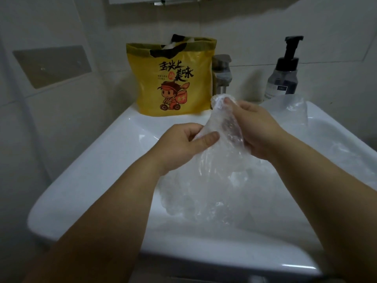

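- The white sink takes up the lower half of the view; its front rim is nearest, and both forearms reach over it toward the basin.
- A clear plastic bag hangs above the middle of the sink's basin. Its crumpled lower part sags down into the basin and its upper part is gathered into a narrow neck between the two hands.
- The left hand is above the basin, left of the bag's neck. Its fingers are curled in, and the thumb presses the film against them, pinching the bag's left edge.
- The right hand is a little further back over the basin, on the right of the neck. It is closed round the bag's bunched top, with the thumb tip lying on the plastic near the upper end.
- On the sink's far right rim lies a second piece of clear plastic, apart from both hands.
- At the middle of the sink's back edge stands a metal faucet.
- Just left of the faucet, on the sink's back ledge, stands a yellow printed bag, upright and open at the top.
- Behind the sink's right rear corner stands a pump bottle with a black head.
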The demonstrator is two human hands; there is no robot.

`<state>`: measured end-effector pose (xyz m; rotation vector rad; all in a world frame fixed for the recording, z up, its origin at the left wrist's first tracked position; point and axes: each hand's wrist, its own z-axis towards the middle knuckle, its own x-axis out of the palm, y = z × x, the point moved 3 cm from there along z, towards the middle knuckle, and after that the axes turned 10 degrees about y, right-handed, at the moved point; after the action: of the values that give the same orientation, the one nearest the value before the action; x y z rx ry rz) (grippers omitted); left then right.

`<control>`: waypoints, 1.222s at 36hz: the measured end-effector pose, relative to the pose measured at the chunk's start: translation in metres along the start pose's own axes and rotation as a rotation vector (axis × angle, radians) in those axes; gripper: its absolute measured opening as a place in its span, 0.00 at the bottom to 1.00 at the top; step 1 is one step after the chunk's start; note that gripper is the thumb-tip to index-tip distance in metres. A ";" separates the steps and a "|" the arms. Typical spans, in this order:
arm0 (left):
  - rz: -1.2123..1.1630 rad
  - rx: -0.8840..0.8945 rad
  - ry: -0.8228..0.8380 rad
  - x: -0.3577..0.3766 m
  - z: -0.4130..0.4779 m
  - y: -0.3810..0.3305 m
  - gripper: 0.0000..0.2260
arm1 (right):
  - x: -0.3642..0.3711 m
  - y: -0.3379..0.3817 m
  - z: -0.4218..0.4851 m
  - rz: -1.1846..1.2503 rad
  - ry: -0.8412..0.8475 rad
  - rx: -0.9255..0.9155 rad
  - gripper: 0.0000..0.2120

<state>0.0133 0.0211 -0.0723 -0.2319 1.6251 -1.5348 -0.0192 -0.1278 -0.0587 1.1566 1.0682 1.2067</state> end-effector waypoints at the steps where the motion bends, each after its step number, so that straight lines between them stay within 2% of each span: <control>1: 0.015 -0.007 -0.016 0.000 0.000 -0.001 0.10 | -0.001 0.001 0.000 -0.018 -0.028 0.010 0.15; 2: 0.017 -0.007 -0.050 -0.001 0.000 0.000 0.10 | -0.001 0.001 -0.001 0.003 -0.029 0.020 0.15; 4: -0.037 0.001 -0.171 -0.007 0.002 0.002 0.13 | 0.001 0.003 -0.001 0.179 0.075 0.035 0.15; 6: -0.216 0.007 -0.305 -0.016 0.004 0.004 0.15 | 0.000 0.006 -0.004 0.353 0.208 0.057 0.17; 8: -0.425 0.016 -0.377 -0.025 0.006 0.008 0.13 | -0.002 0.005 -0.004 0.374 0.301 0.108 0.25; 10: -0.562 0.027 -0.377 -0.029 0.007 0.010 0.09 | 0.003 -0.002 -0.005 0.297 0.356 0.163 0.21; 11: -0.603 0.024 -0.370 -0.029 0.007 0.011 0.09 | 0.006 -0.005 -0.006 0.271 0.341 0.185 0.17; 13: -0.649 0.009 -0.353 -0.029 0.007 0.012 0.11 | 0.008 -0.008 -0.004 0.313 0.205 0.217 0.17; 16: -0.662 0.000 -0.362 -0.031 0.007 0.013 0.13 | 0.001 -0.002 -0.004 0.576 -0.018 0.177 0.10; 19: -0.641 0.012 -0.410 -0.035 0.007 0.015 0.12 | -0.011 0.001 -0.002 0.764 -0.179 0.108 0.16; 21: -0.619 0.005 -0.424 -0.034 0.010 0.019 0.12 | -0.012 0.002 -0.003 0.734 -0.178 0.089 0.16; 24: -0.606 -0.003 -0.442 -0.035 0.011 0.022 0.13 | -0.007 0.001 -0.003 0.564 -0.034 0.125 0.17; 26: -0.629 0.001 -0.424 -0.038 0.011 0.023 0.13 | -0.005 -0.002 -0.002 0.431 -0.016 0.127 0.08; 28: -0.632 -0.002 -0.416 -0.041 0.011 0.025 0.14 | -0.007 -0.005 0.000 0.430 -0.103 0.143 0.01; 30: -0.649 -0.024 -0.426 -0.045 0.010 0.030 0.16 | -0.011 -0.006 0.001 0.494 -0.197 0.111 0.12; 32: -0.690 -0.045 -0.431 -0.046 0.010 0.034 0.13 | -0.016 -0.007 0.003 0.557 -0.208 0.053 0.23; 36: -0.709 -0.063 -0.477 -0.048 0.012 0.041 0.09 | -0.013 -0.004 0.000 0.521 -0.023 0.037 0.28; 38: -0.681 -0.062 -0.510 -0.050 0.013 0.043 0.09 | -0.011 -0.004 -0.001 0.442 -0.004 0.014 0.23; 40: -0.674 -0.028 -0.507 -0.052 0.014 0.044 0.12 | -0.015 -0.004 -0.003 0.384 -0.077 0.007 0.14; 44: -0.719 0.032 -0.445 -0.052 0.011 0.034 0.13 | -0.022 -0.002 -0.004 0.436 -0.099 0.010 0.07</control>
<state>0.0664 0.0550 -0.0771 -1.1516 1.2059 -1.8452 -0.0247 -0.1494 -0.0614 1.4910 0.7680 1.4602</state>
